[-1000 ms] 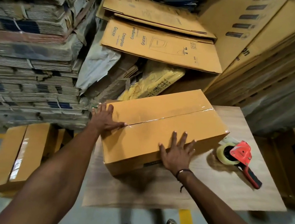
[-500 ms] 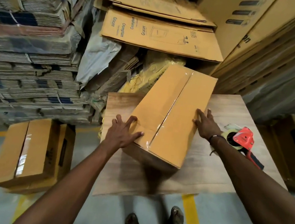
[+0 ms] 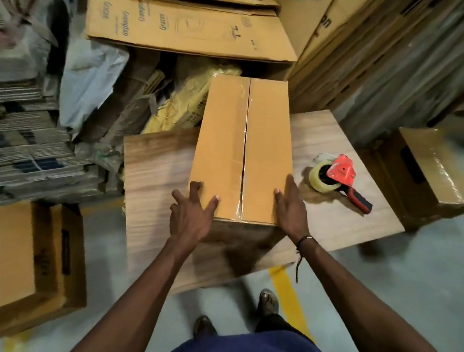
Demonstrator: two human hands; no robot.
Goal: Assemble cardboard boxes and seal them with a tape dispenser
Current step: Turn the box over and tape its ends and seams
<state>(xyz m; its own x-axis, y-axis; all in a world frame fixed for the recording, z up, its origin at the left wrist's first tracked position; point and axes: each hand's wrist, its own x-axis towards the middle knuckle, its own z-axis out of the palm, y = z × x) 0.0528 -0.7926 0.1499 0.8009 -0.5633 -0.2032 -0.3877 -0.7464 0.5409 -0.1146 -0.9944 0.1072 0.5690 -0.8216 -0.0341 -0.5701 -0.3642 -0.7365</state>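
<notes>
1. One closed cardboard box [image 3: 243, 150] lies in the centre of the frame on a wooden table [image 3: 160, 165], its long side running away from the viewer and its far end reaching past the table's back edge.
2. Plain tan on top, it has two flaps meeting along a middle seam covered lengthwise by a glossy strip of clear tape; the near end face is in shadow.
3. Both hands are at its near corners. The left hand [image 3: 189, 217] has spread, fairly straight fingers, thumb on the top face, the rest along the left edge.
4. The right hand [image 3: 290, 211] lies flat with straight fingers against the right edge near the corner; a dark cord is round that wrist.
5. Right of the box, apart from it, a red tape dispenser [image 3: 341, 176] with a clear roll and dark handle lies on the table.
6. Lower left, a taped box [image 3: 12, 270] sits on the floor; another box [image 3: 430, 174] stands at the right.
7. Flattened printed cartons [image 3: 186, 26] are piled at the top, with bundled cardboard stacks [image 3: 7, 129] on the left.
</notes>
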